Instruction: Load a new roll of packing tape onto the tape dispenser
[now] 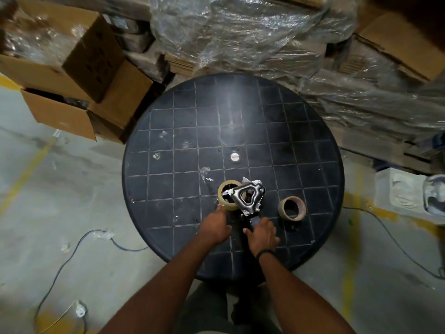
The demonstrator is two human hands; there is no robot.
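Note:
A metal tape dispenser [248, 197] stands over the near middle of a round black table [301, 131]. Its shiny triangular frame overlaps a cream roll of packing tape [222, 200] on its left side. My left hand [215, 229] touches the near edge of that roll with its fingertips. My right hand [261, 236] is wrapped round the dispenser's dark handle just below the frame. To the right, an empty brown cardboard core [292, 208] lies on the table, apart from both hands.
Open cardboard boxes [79, 75] stand at the left behind the table. Plastic-wrapped stacks [240, 32] fill the back and right. Cables [72, 256] run over the concrete floor. A small round cap [234, 156] marks the table's centre.

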